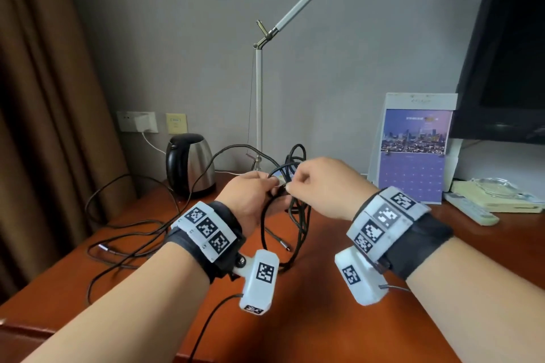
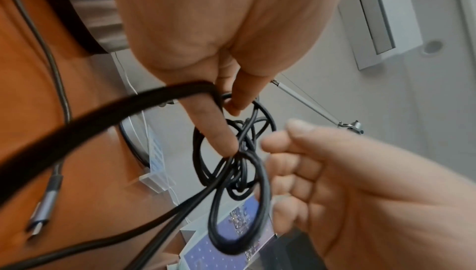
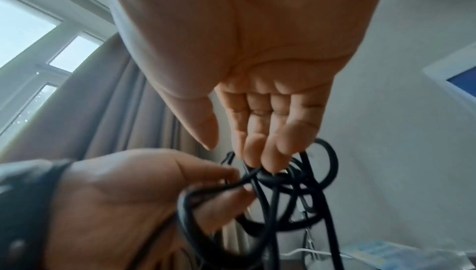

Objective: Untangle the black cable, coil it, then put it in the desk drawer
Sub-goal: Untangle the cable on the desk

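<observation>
Right now both hands are holding the black cable (image 1: 298, 215) lifted above the middle of the counter (image 1: 339, 247), its knot between them and its loose loops hanging toward the near edge. The left hand (image 1: 250, 194) is gripping strands with curled fingers, while the right hand (image 1: 321, 183), just beside it, is pinching at the knot, so the next pull probably needs the hands drawing apart sideways.

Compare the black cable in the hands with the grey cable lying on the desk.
The tangled black cable is knotted in loops and held above the desk by the left hand and right hand; the thin grey cable sprawls loose on the orange-brown wooden desk, untouched. Black is thicker. Both have metal plugs.
</observation>
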`<state>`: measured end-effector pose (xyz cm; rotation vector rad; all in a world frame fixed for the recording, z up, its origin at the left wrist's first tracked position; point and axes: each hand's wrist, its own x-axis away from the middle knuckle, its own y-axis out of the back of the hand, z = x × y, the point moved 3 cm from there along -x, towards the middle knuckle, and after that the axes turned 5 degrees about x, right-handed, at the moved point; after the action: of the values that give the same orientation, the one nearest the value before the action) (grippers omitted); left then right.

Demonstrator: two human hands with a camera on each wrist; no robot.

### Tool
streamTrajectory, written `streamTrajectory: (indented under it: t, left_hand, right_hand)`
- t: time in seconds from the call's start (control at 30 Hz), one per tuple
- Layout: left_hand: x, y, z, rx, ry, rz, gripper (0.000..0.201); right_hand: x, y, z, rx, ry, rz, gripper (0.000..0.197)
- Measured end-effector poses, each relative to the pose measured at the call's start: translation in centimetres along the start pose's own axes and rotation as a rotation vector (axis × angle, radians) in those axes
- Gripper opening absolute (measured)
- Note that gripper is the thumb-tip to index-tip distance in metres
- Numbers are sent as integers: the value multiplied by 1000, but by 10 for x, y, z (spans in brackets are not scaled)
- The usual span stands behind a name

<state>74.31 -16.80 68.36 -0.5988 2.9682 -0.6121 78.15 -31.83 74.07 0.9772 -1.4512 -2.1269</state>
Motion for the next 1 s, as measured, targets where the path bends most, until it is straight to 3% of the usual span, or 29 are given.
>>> streamTrajectory:
  t: [0.23, 0.4, 0.6, 0.73, 0.83, 1.0]
  left_hand:
    - [22, -2, -5, -218, 8, 135, 11]
    - [19, 2, -7, -109, -14, 76, 10]
    - [3, 28, -10, -121, -12, -115, 12]
    - [-8, 52, -8, -73, 60, -174, 14]
    - [-13, 64, -2, -59, 78, -168, 9]
    - [-19, 79, 5, 41, 68, -236, 11]
  right_hand:
    - [-9, -18, -7, -113, -56, -55, 23]
    - [-12, -25, -11, -155, 32, 6, 21]
    - [-6, -31, -22, -286, 147, 255, 15]
    - [-14, -32, -38, -397, 33, 218, 7]
    - [-19, -34, -43, -467, -71, 199, 20]
    - [-29, -35, -61, -229, -308, 100, 11]
